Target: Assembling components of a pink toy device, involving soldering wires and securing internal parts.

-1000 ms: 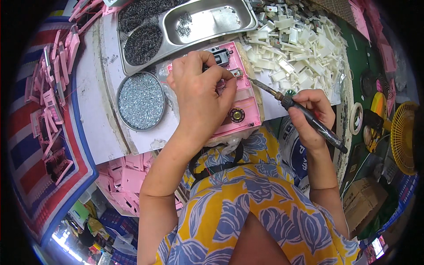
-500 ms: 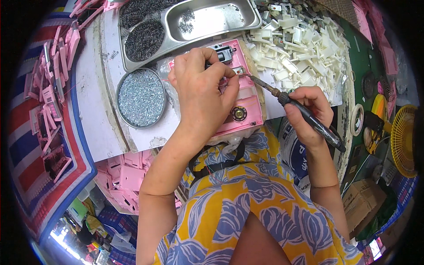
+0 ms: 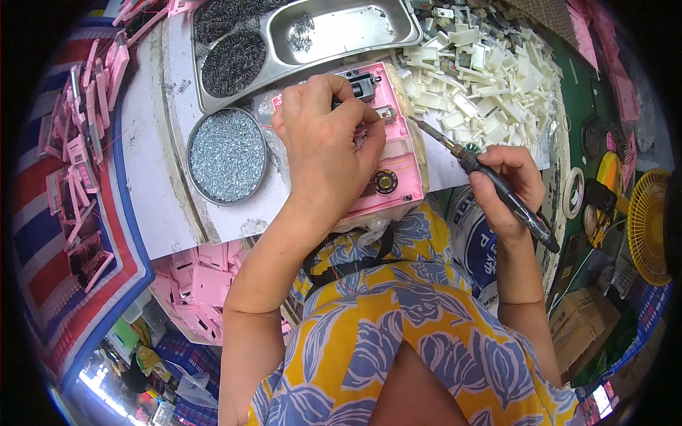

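A pink plastic casing (image 3: 399, 145) lies on the worktable with a round speaker (image 3: 385, 182), a black part (image 3: 364, 85) and a small metal component (image 3: 386, 114) in it. Over its left half, my left hand (image 3: 323, 138) is closed in a pinch beside the metal component; what sits between the fingertips is hidden. A thin red wire shows at that hand's left side. In my right hand (image 3: 508, 188) is a soldering iron (image 3: 503, 190) with a dark handle, gripped like a pen. Its tip points at the casing's right edge, a little apart from the metal component.
A round tin of small silvery screws (image 3: 227, 157) stands left of the casing. Behind it is a metal tray (image 3: 341, 51) with dark small springs or screws. White plastic parts (image 3: 476, 78) are heaped at the back right. Pink casings (image 3: 206, 284) fill a box below the table.
The soldering iron has drawn back to the right, its tip leaving the metal component. My left hand has stayed almost still.
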`<state>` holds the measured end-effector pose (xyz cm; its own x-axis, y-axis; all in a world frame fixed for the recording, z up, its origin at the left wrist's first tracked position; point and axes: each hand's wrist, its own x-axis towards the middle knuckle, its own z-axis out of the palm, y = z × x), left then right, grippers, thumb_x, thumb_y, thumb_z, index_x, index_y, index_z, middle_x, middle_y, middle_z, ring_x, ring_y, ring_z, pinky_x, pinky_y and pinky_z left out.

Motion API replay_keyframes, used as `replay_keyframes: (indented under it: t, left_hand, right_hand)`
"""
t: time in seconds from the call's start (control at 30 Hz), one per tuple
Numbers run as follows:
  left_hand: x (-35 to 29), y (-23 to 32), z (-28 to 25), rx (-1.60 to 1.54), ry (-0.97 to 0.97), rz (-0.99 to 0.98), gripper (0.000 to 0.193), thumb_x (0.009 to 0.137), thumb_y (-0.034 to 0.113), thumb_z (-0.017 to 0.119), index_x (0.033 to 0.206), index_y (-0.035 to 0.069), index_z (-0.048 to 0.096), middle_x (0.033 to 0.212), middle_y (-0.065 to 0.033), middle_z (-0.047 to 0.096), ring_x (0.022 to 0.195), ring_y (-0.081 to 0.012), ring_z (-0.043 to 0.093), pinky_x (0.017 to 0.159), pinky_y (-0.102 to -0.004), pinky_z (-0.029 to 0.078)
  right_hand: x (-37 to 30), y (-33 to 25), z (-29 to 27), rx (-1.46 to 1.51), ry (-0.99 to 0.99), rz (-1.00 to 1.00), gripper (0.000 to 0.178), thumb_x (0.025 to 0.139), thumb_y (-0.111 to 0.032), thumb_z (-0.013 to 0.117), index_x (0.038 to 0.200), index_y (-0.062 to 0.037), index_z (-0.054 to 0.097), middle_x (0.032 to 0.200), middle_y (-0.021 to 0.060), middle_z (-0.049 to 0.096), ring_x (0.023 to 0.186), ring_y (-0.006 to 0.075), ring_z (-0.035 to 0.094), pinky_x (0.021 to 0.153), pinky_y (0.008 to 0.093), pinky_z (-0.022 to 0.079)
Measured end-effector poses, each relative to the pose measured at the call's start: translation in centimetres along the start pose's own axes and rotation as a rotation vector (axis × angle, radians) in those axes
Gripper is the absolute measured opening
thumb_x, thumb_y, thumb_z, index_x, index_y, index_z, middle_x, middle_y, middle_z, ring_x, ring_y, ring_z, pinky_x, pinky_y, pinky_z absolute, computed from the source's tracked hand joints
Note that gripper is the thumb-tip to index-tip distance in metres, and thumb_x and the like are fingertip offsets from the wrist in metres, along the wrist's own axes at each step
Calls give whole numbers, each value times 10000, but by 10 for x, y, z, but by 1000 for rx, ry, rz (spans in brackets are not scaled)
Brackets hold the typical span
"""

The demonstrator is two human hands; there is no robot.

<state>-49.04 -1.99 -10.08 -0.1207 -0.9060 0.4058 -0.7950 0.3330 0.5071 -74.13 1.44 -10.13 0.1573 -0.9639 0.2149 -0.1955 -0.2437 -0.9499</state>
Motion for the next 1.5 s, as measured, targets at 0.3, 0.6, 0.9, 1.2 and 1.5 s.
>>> replay_keyframes:
  t: [0.3, 0.6, 0.9, 1.2, 1.5]
  left_hand:
    - [-2, 1, -1, 34, -1, 7, 128, 738, 175, 819, 819, 100, 755, 993, -43, 564, 947, -251, 514, 826, -389, 373]
    - [3, 2, -7, 125, 17, 103, 149, 787, 156, 807, 927, 121, 771, 890, -8, 585, 872, -210, 548, 821, -377, 370]
    - [2, -8, -4, -175, 94, 58, 106, 783, 138, 806, 873, 130, 750, 711, 1, 585, 706, -206, 543, 747, -358, 371]
    - [4, -6, 3, 63, 64, 148, 68, 769, 148, 786, 796, 151, 724, 776, 12, 589, 786, -199, 551, 837, -400, 331]
    - [7, -2, 5, 93, 36, 121, 84, 744, 157, 771, 747, 146, 688, 794, 9, 591, 815, -211, 554, 849, -419, 319]
  right_hand:
    - [4, -5, -6, 7, 28, 19, 280, 837, -16, 783, 1069, -4, 627, 828, 5, 641, 685, 28, 505, 616, 195, 382]
    - [11, -6, -5, 1, 3, -14, 264, 841, -11, 779, 1063, -9, 636, 796, -15, 611, 669, 28, 486, 600, 201, 367]
    - [16, -1, -4, 21, 9, -13, 261, 849, -10, 777, 1068, -13, 636, 794, -21, 611, 663, 23, 482, 584, 192, 361]
    - [16, 4, -6, -4, -14, -72, 272, 839, -27, 794, 1066, -17, 646, 784, -28, 595, 663, 23, 462, 589, 193, 344]
    - [19, 8, 1, -32, -37, -94, 256, 834, -80, 813, 1039, -25, 668, 714, -26, 586, 587, 26, 448, 539, 202, 338]
